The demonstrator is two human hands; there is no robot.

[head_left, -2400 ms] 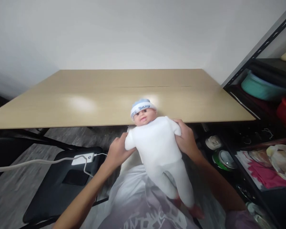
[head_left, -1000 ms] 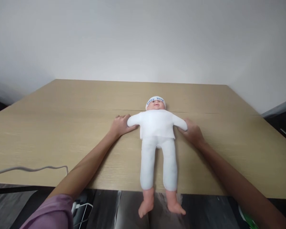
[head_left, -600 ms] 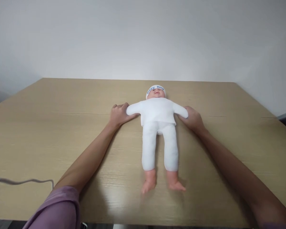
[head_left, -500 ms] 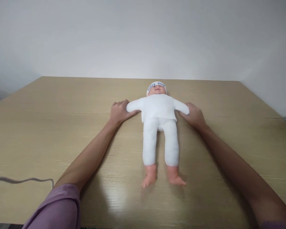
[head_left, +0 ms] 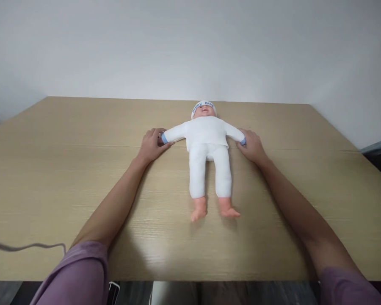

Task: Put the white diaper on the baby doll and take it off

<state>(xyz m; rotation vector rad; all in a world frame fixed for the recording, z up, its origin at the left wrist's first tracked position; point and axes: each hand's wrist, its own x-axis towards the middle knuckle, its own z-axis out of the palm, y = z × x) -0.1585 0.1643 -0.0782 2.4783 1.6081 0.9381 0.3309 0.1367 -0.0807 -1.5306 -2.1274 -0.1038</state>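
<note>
A baby doll [head_left: 208, 146] in a white suit and a white cap with blue lettering lies face up on the wooden table [head_left: 82, 169], arms spread and bare feet toward me. My left hand [head_left: 151, 145] is curled round the end of the doll's arm on my left, just beyond its blue cuff. On the other side, my right hand [head_left: 252, 146] closes on the end of the other arm at its blue cuff. The doll's own hands are hidden inside my fingers. Both my forearms stretch over the table.
A grey cable [head_left: 25, 246] trails over the table's near left edge. A white wall stands behind the table. At the far right, past the table's edge, a dark shelf corner [head_left: 379, 154] shows. A phone-like object [head_left: 113, 291] peeks below the front edge.
The doll went from held upright over my lap to lying flat, then slid farther onto the table. My hands have slipped outward along its arms to the cuffs, which now show blue.
</note>
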